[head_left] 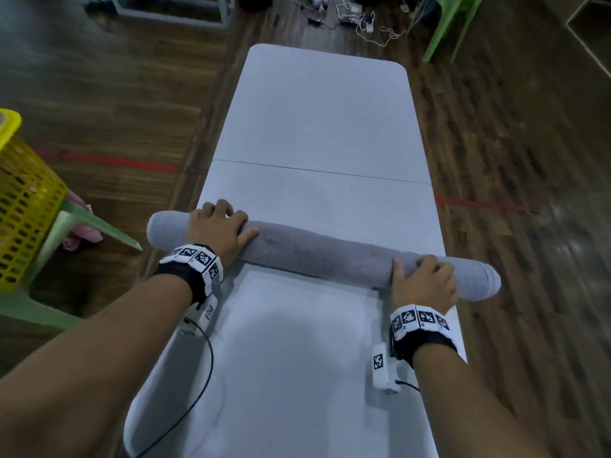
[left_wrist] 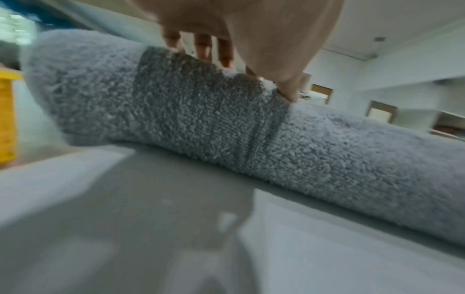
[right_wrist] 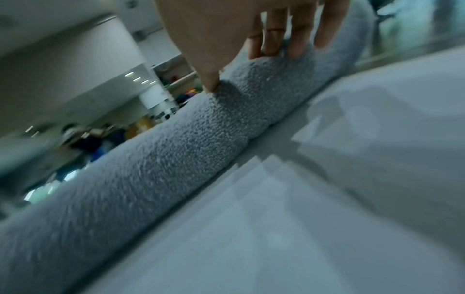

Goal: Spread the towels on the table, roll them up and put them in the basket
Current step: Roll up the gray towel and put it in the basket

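Note:
A grey towel (head_left: 317, 256) lies rolled into one long roll across the white table (head_left: 317, 120), with both ends sticking out past the table's side edges. My left hand (head_left: 220, 228) sits on the roll near its left end, fingers curled over the far side and thumb along the near side. In the left wrist view the left hand (left_wrist: 251, 59) clasps the towel (left_wrist: 201, 119) from above. My right hand (head_left: 425, 280) grips the roll near its right end the same way. The right wrist view shows the right hand (right_wrist: 241, 49) with its thumb pressing a dent into the towel (right_wrist: 176, 149).
A yellow mesh basket (head_left: 23, 206) stands on a green chair (head_left: 82, 223) left of the table, with a pink cloth (head_left: 82, 234) beneath. Another green chair (head_left: 446, 24) and loose cables (head_left: 360, 21) lie on the wooden floor beyond the table's far end.

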